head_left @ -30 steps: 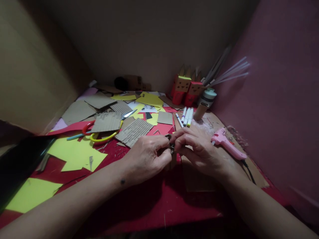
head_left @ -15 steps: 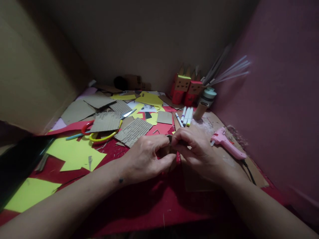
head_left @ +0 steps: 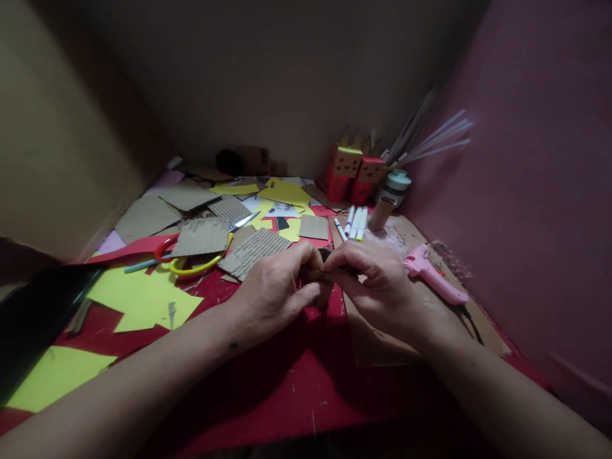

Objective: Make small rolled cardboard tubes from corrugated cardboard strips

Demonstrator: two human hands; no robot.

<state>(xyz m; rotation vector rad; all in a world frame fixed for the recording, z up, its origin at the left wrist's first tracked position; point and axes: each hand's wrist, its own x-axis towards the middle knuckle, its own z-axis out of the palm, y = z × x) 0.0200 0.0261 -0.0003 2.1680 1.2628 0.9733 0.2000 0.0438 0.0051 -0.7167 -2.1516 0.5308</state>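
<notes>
My left hand (head_left: 280,287) is closed around a small brown cardboard tube (head_left: 325,294), thumb toward me. At the tube's upper end, the fingertips of my right hand (head_left: 375,280) pinch its edge, close against my left fingers. Much of the tube is hidden by both hands, and its dark opening shows between them. Beneath my right forearm lies a flat cardboard sheet (head_left: 370,347). A pink glue gun (head_left: 435,275) rests just to the right of that hand. Several white markers (head_left: 354,223) lie beyond the fingers.
Scissors (head_left: 194,271) with red and yellow handles lie under a cardboard piece (head_left: 201,237) at left. Yellow paper (head_left: 143,299) and corrugated scraps (head_left: 255,252) cover the red tabletop (head_left: 268,389). Behind stand red box figures (head_left: 347,169), a bottle (head_left: 396,183) and another cardboard tube (head_left: 381,213).
The tube has tilted or turned slightly, so more of its opening and lower side shows. My right fingers have shifted a little left along its edge. The view has moved slightly.
</notes>
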